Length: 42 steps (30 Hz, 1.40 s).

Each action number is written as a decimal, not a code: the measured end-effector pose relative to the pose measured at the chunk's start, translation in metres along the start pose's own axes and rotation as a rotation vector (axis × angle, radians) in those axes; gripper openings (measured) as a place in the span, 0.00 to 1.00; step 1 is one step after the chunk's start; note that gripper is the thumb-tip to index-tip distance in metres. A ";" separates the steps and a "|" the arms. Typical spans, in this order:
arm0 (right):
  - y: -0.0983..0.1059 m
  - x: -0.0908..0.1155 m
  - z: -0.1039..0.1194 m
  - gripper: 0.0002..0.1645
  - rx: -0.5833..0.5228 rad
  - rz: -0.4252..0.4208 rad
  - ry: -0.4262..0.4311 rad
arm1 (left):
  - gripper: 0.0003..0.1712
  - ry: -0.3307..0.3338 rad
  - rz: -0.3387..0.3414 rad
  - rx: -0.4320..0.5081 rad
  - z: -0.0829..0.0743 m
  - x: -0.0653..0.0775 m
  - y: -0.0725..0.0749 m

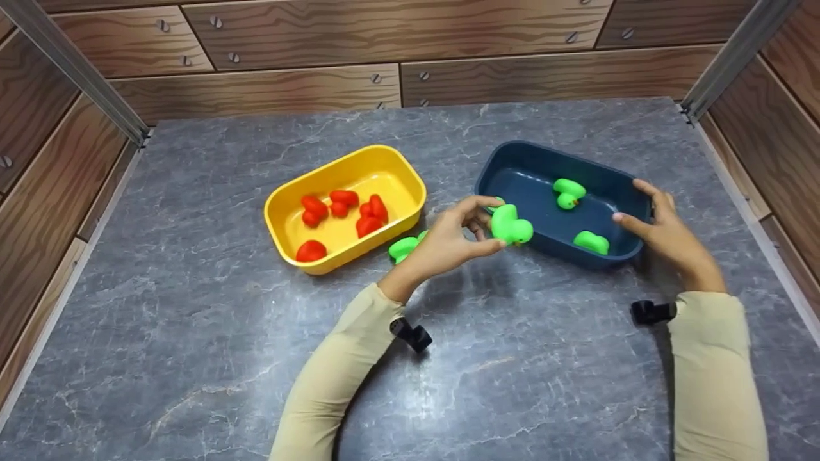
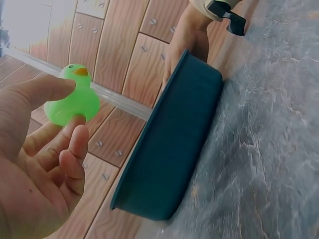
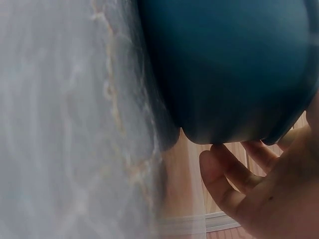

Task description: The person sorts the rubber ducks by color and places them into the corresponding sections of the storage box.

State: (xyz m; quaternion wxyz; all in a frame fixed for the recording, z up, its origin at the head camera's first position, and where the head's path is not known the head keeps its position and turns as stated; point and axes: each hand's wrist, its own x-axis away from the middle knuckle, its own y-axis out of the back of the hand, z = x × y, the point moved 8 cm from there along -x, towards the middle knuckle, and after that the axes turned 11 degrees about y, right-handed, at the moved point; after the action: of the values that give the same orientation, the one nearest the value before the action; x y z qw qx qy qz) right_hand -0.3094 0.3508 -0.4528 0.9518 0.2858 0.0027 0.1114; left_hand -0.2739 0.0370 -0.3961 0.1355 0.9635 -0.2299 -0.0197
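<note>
My left hand [image 1: 448,240] pinches a green rubber duck [image 1: 511,225] between thumb and fingers, just outside the near left rim of a dark blue bin [image 1: 544,246]. In the left wrist view that duck [image 2: 75,102] is upright, its orange beak showing. My right hand [image 1: 672,234] holds the bin's right end, thumb over the rim; in the right wrist view its fingers [image 3: 219,181] lie along the outer wall. Inside the bin are a green duck [image 1: 569,193] and another green duck [image 1: 591,242]. A bit of green behind my left fingers is mostly hidden.
A yellow bin [image 1: 346,253] with several red rubber ducks [image 1: 314,210] stands to the left. Between the bins, a green duck [image 1: 403,248] on the grey marbled table [image 1: 211,333] is partly covered by my left hand. Wood-patterned walls [image 1: 410,32] enclose the table's back and sides.
</note>
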 end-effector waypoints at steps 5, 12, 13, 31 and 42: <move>-0.001 0.000 -0.001 0.52 -0.012 0.003 -0.007 | 0.30 -0.005 -0.015 0.044 -0.002 -0.004 -0.002; -0.001 0.000 0.001 0.52 -0.010 -0.005 0.006 | 0.29 -0.039 -0.050 0.137 -0.008 -0.010 -0.009; -0.001 0.000 0.001 0.52 -0.011 -0.007 0.007 | 0.30 -0.043 -0.052 0.145 -0.008 -0.012 -0.011; 0.000 0.000 0.001 0.51 0.004 -0.008 0.016 | 0.23 -0.012 -0.175 0.114 0.005 -0.032 -0.033; -0.002 -0.001 -0.001 0.51 -0.026 0.003 0.001 | 0.19 0.026 -0.170 0.128 0.016 -0.037 -0.038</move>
State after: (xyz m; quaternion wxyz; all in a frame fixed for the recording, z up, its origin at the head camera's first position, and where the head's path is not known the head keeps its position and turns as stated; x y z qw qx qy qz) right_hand -0.3098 0.3500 -0.4548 0.9553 0.2732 0.0013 0.1131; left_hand -0.2922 0.0818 -0.4224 0.0744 0.9864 -0.1462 -0.0040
